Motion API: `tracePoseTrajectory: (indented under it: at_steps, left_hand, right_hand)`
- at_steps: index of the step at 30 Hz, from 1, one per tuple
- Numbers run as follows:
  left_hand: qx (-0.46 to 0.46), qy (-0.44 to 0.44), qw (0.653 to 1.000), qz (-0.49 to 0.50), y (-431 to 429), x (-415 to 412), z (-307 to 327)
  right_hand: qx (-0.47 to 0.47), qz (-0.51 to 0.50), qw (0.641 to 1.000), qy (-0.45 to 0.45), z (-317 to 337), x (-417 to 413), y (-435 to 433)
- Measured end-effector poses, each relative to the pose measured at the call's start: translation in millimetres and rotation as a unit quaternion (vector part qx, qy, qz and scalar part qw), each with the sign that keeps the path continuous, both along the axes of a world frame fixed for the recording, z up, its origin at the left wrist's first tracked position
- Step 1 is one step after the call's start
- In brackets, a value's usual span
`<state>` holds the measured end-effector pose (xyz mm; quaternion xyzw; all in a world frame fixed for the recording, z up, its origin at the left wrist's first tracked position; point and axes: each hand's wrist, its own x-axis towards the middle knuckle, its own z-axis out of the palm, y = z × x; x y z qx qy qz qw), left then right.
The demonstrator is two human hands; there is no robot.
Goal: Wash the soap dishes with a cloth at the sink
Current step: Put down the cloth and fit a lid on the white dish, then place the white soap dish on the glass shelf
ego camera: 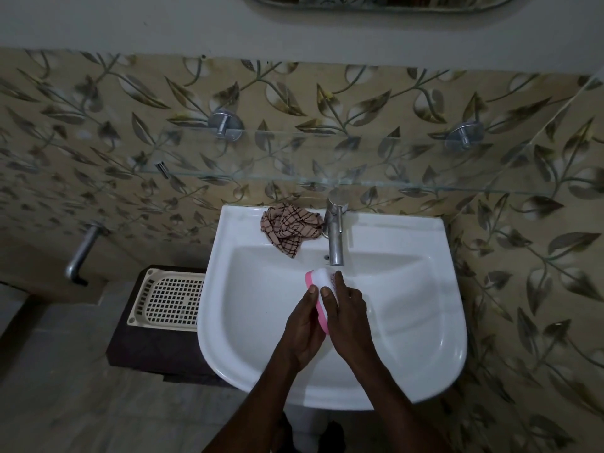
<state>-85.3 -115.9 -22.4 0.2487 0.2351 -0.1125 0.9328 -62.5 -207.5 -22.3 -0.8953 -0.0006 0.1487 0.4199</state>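
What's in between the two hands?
A pink and white soap dish, gripped by the left hand and right hand over the sink, as the head view shows.

No text, label, brand, number or sign can be read anywhere in the head view. The pink-and-white soap dish, the checked cloth, the metal tap, the perforated basket and the wall tiles carry only plain colour or pattern, with no lettering that can be made out
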Motion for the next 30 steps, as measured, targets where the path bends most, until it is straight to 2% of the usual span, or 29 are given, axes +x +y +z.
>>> tracePoseTrajectory:
  at_steps: [7,9,11,14,16,22,27,30]
  left_hand:
    - [-0.084,0.052,0.995,-0.004,5,7,3]
    - [-0.085,0.062,0.994,0.01,8,11,6]
    - [-0.041,0.076,0.996,0.017,13,14,11]
    - [0.116,0.16,0.98,-0.007,28,8,15]
    - [0.193,0.175,0.965,-0.032,37,3,23]
    - [0.296,0.087,0.951,0.008,42,14,94]
    - [0.337,-0.04,0.94,0.045,40,38,192]
    - [0.359,-0.076,0.928,0.058,43,48,237]
  right_hand:
    - [-0.047,0.052,0.997,-0.013,1,5,-3]
    - [-0.051,0.073,0.996,-0.019,2,5,-7]
    - [-0.033,0.086,0.996,-0.007,2,5,-12]
    - [-0.017,0.12,0.993,0.003,8,0,-24]
    - [-0.005,0.113,0.994,-0.002,17,-2,-32]
    - [0.09,0.015,0.989,-0.115,83,14,-42]
    - [0.121,0.014,0.971,-0.208,173,38,-47]
    - [0.12,0.03,0.961,-0.248,218,56,-49]
